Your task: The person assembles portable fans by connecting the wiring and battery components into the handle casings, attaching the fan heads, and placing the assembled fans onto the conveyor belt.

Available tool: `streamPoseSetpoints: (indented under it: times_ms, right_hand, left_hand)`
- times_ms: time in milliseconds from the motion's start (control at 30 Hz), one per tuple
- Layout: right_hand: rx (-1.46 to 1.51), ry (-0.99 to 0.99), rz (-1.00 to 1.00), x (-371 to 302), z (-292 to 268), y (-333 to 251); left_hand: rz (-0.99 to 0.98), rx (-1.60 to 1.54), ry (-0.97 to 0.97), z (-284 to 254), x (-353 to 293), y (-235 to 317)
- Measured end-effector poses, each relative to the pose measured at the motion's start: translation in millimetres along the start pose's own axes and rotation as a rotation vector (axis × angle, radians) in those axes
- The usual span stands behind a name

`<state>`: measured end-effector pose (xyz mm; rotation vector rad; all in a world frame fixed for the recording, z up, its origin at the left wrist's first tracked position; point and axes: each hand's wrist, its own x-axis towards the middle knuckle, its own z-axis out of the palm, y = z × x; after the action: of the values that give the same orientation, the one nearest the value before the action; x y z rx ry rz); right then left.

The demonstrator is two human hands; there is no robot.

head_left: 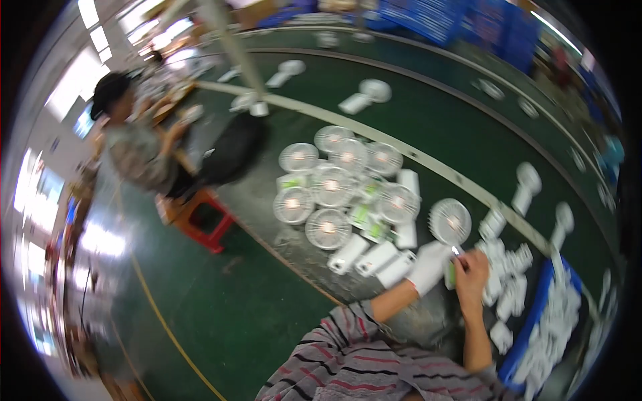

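In my left hand (pixel 430 267), which wears a white glove, is a white handheld fan (pixel 449 222). Its round caged head points away from me, and the gloved fingers are closed around its lower part. My bare right hand (pixel 472 274) is closed right beside it, pinching a small slim tool (pixel 457 252) with a shiny tip against the fan's neck. The tool's exact kind is too small to tell. To the left, a group of assembled handheld fans (pixel 332 186) lies on the dark work table (pixel 294 247), with white handles (pixel 378 259) toward me.
Right of my hands lie loose white plastic parts (pixel 501 271) and a blue bin (pixel 518 354) full of similar pieces. Beyond a pale rail (pixel 428 160), a green conveyor belt (pixel 441 110) carries spaced-out fans. A person (pixel 137 154) sits at left near a red stool (pixel 206 220).
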<state>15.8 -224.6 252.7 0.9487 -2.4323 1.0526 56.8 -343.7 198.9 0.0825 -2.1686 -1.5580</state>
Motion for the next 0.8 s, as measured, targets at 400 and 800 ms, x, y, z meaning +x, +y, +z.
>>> streamPoseSetpoints:
  times_ms: [400,800]
  right_hand:
    - [0.730,-0.167,0.573,9,-23,5]
    - [0.329,-0.386,0.324,17,-23,-10]
  left_hand:
    - [-0.698,-1.399,-0.060,-8,11,1]
    - [-0.719,-1.344,-0.074,-12,-3,3]
